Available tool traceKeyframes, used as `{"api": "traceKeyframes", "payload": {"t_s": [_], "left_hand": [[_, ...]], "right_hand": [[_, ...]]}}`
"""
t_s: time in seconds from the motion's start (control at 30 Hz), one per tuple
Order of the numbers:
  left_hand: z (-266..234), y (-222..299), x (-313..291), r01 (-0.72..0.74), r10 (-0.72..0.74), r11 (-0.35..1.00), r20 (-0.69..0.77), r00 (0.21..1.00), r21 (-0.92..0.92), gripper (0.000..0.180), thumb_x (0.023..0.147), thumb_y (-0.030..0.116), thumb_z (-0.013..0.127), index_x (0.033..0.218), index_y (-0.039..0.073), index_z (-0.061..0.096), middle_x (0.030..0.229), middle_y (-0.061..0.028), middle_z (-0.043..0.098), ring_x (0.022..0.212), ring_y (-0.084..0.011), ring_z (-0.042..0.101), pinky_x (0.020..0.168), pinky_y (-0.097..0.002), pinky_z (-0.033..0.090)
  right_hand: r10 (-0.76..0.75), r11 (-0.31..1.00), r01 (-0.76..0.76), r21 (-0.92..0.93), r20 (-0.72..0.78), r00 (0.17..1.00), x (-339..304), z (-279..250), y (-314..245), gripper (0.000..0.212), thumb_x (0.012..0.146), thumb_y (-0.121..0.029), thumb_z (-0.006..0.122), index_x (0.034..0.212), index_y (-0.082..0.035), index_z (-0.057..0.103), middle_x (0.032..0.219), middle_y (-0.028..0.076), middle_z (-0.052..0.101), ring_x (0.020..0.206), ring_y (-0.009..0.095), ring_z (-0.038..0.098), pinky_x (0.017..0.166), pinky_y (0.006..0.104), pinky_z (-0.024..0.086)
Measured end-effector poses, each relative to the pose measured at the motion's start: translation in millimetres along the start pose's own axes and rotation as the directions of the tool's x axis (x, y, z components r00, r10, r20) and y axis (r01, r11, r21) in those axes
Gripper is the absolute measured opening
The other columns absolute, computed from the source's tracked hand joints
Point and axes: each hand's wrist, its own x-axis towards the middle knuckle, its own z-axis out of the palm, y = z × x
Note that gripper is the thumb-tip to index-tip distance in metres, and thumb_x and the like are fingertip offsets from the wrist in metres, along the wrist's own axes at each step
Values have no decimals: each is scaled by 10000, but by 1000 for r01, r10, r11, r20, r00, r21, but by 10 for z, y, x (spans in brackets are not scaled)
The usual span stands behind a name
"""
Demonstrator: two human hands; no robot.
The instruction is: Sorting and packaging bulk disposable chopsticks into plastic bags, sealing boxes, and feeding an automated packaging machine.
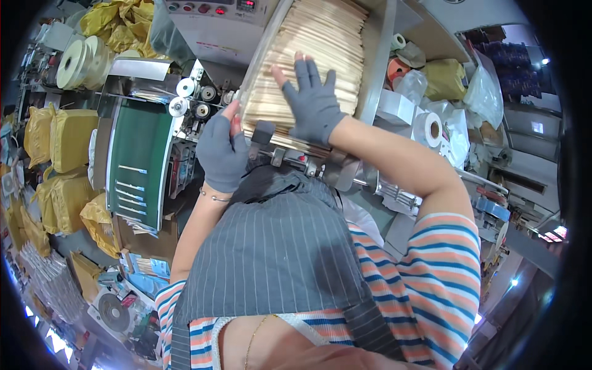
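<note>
A metal hopper [380, 61] in front of me holds a deep stack of thin pale wooden sticks [320, 43], lying side by side. My right hand [313, 102], in a grey glove with bare fingertips, lies spread on top of the sticks. My left hand [222, 151], gloved the same way, is at the hopper's near left corner. Its fingers point up along the side wall, and no held thing shows in it. Just right of it, a dark block [263, 131] stands at the stack's near end.
To the left runs a green conveyor belt [139, 154] carrying several narrow wrapped sticks [131, 197]. Rollers [185, 87] and a control panel [213, 24] adjoin the hopper. Yellow bags [74, 139] line the far left. Film rolls [427, 129] and plastic bags [484, 92] are on the right.
</note>
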Motion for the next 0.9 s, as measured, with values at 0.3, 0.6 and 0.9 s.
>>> {"api": "traceKeyframes", "payload": {"t_s": [0.3, 0.6, 0.9], "left_hand": [[-48, 0, -38, -62, 59, 993, 30, 998, 99, 357, 810, 35, 565, 1163, 67, 605, 956, -134, 652, 796, -290, 629, 701, -343, 499], [-122, 103, -124, 14, -16, 988, 8, 1000, 152, 325, 790, -3, 558, 1101, 40, 644, 929, -150, 651, 776, -288, 626, 691, -346, 496], [-129, 123, -96, 13, -17, 984, 20, 1000, 176, 335, 788, -37, 531, 1108, -4, 624, 911, -130, 654, 722, -249, 604, 667, -317, 490]], "right_hand": [[232, 968, -214, -131, 141, 963, 1242, -219, 1614, 1160, 574, -605, 752, 1426, 2, 249, 1508, 305, 91, 1420, 420, 52, 1140, 499, 113], [259, 964, -247, -97, 134, 957, 1700, -495, 2523, 1089, 620, -507, 763, 1458, -64, 228, 1455, 278, 263, 1328, 423, 314, 1079, 427, 317], [162, 973, -158, 170, -6, 987, 1946, -171, 3046, 686, 783, -436, 637, 1345, -115, 408, 1334, 211, 464, 1219, 353, 468, 990, 431, 392]]}}
